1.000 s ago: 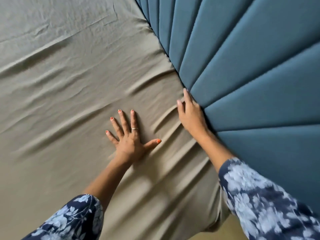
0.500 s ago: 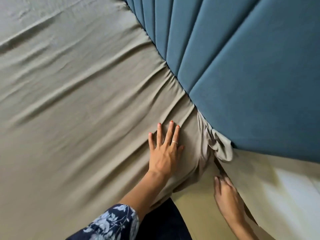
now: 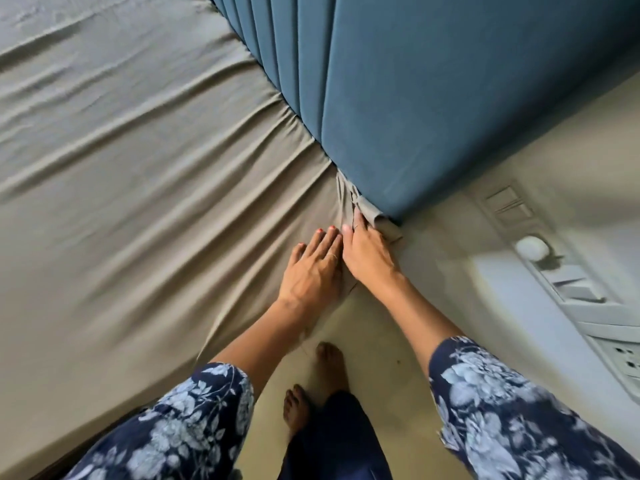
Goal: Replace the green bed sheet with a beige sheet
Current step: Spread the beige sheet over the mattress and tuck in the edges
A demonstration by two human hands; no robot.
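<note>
1. The beige sheet (image 3: 145, 174) covered the whole mattress to the left of the blue headboard (image 3: 433, 98). Its long wrinkles ran toward the headboard's lower corner, probably because the cloth was being drawn to that corner. No green sheet was visible.

2. The left hand (image 3: 311, 271) lay flat on the sheet just below and left of the headboard's corner, palm down, fingers straight and close together. I judge that it pressed the cloth down so that it would not slip while the corner was arranged.

3. The right hand (image 3: 367, 251) lay touching the left one, directly under the headboard's corner. Its fingers reached into the bunched cloth (image 3: 372, 216) that hung out beside the headboard. Whether they pinched this cloth or only pushed it, I could not tell, because the fingertips were hidden in the folds.

4. This bunch was not yet tucked in, so the corner seemed to be the step in hand, late in the task.

5. Below the headboard, the person's bare feet (image 3: 329, 362) stood on the floor, close to the bed edge.

6. To the right of the headboard, a switch panel (image 3: 509, 206) sat on the wall.
</note>
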